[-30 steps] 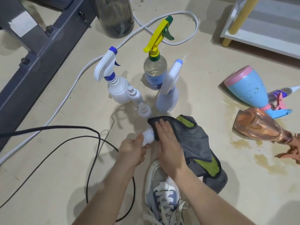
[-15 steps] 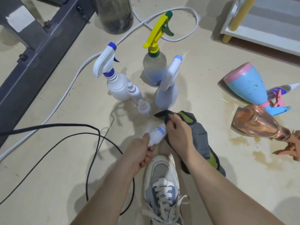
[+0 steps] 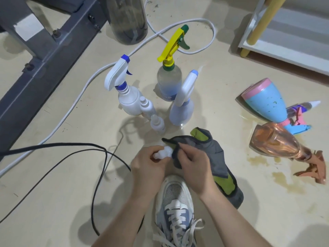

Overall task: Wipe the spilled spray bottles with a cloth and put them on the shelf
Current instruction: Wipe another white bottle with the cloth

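Grey cloth with green patches [image 3: 213, 152] hangs from our right hand [image 3: 194, 166], whose fingers pinch its upper edge and press it against a small white plastic bottle [image 3: 164, 154]. Our left hand [image 3: 147, 163] is curled round the other end of that bottle and holds it clear of the beige floor [image 3: 53, 193], just above the toe of our white and blue sneaker [image 3: 174, 196] near the floor's near edge. The rest of the cloth drapes down beside the shoe.

Just beyond our hands, toward the middle of the floor, five bottles stand upright in a tight group:
- a white spray bottle with a blue-tipped trigger [image 3: 130, 102]
- a clear bottle with a yellow trigger and green nozzle [image 3: 170, 82]
- a pale blue bottle with a white trigger [image 3: 181, 111]
- a small white capped bottle [image 3: 146, 106]
- a smaller clear capped bottle [image 3: 157, 123] in front of it

Toward the right edge, a blue bottle with a pink base [image 3: 265, 102] and an amber translucent bottle [image 3: 274, 143] lie on their sides just beside each other. Brown puddles [image 3: 258, 159] spread around the amber one.

A white shelf with a yellow leg [image 3: 284, 41] stands at the far right corner, well apart from our hands. A white cable [image 3: 71, 107] and black cables [image 3: 53, 148] cross the left side. A grey metal frame [image 3: 35, 59] fills the far left corner, with a dark transparent jar [image 3: 128, 20] at the far edge.
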